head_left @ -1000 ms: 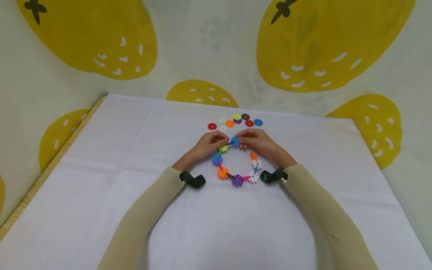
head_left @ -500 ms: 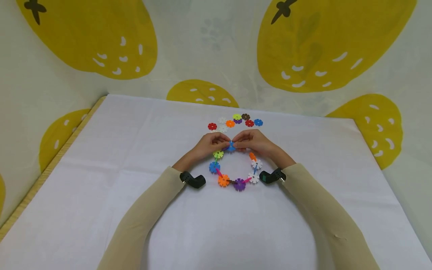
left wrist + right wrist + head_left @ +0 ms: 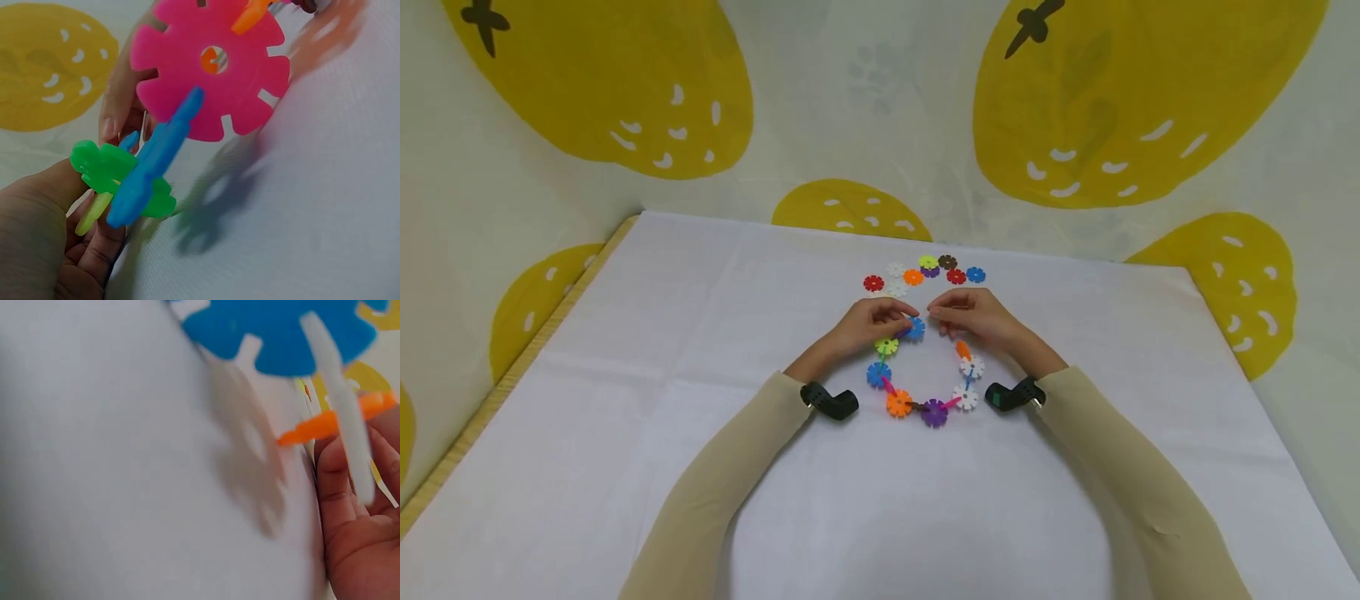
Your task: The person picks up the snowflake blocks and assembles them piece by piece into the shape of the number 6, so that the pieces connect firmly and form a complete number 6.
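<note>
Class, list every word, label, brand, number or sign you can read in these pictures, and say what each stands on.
None: no readable text shows on the plastic discs, white cloth, sleeves or fruit-patterned backdrop.
Too small to read: a green patch on the black wrist camera at the right hand; any marking there cannot be told.

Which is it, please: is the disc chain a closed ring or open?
Open: the disc chain shows a gap between its blue end disc and orange end disc in the head view.
</note>
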`<control>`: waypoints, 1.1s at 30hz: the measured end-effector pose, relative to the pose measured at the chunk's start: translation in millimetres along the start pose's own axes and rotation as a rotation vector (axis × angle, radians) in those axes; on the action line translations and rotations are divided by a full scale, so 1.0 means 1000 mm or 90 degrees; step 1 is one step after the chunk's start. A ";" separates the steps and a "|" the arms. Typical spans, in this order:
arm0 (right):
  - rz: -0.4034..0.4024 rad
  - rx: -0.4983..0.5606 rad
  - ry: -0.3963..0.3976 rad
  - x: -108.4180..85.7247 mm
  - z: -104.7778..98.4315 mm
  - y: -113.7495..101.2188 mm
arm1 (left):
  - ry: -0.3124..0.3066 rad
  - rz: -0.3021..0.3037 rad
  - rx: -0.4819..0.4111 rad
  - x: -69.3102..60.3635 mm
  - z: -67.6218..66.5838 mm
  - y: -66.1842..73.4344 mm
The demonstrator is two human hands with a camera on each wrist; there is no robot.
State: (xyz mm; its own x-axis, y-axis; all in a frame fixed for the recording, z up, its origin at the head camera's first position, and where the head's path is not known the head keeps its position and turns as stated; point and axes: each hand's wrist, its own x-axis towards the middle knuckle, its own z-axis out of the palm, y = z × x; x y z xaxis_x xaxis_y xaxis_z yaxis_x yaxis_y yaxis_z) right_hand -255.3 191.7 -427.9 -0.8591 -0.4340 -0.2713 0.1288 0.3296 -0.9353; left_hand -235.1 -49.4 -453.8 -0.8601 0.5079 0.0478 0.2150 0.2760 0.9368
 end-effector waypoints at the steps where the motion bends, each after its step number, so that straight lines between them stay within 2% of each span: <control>1: 0.005 0.002 0.009 0.000 -0.002 0.001 | 0.000 -0.001 0.001 0.000 0.000 0.000; 9: 0.032 -0.002 0.083 -0.002 -0.022 0.005 | 0.002 -0.017 0.005 0.003 0.002 0.001; 15: 0.008 0.001 0.198 0.001 -0.038 0.012 | 0.001 -0.014 0.001 0.003 0.004 0.003; 20: 0.019 0.018 0.275 0.005 -0.051 0.019 | -0.001 -0.011 0.000 0.004 0.005 0.005; 24: 0.043 0.015 0.301 0.009 -0.059 0.022 | -0.005 -0.011 -0.002 0.004 0.005 0.005; 28: 0.068 -0.015 0.306 0.015 -0.065 0.023 | -0.006 -0.007 -0.005 0.004 0.005 0.004; 33: 0.066 -0.047 0.308 0.021 -0.066 0.023 | -0.005 -0.006 -0.006 0.005 0.004 0.002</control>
State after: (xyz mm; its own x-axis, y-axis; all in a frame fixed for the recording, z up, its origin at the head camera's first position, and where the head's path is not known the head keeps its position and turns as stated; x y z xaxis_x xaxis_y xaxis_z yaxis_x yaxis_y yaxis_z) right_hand -303.2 245.9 -439.9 -0.9772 0.0372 -0.2091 0.2054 0.4161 -0.8858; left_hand -236.4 -43.0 -453.1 -0.8583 0.5119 0.0362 0.2027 0.2735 0.9403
